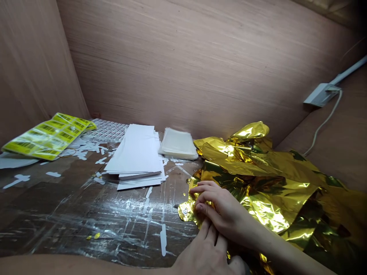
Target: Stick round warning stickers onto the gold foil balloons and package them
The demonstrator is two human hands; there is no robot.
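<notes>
A large crumpled pile of gold foil sheets covers the right side of the dark table. My right hand rests at the left edge of the foil, its fingers curled over a gold piece and touching it. Just below, my left hand lies with its fingers extended forward, their tips tucked beneath my right hand. Part of the foil shows between and beneath the hands. A rounded gold foil tab sticks out to the left of my right fingertips.
White cards are stacked at the table's centre, beside clear plastic sleeves. Yellow label sheets lie at the left, near white scraps. A power strip hangs on the right wall.
</notes>
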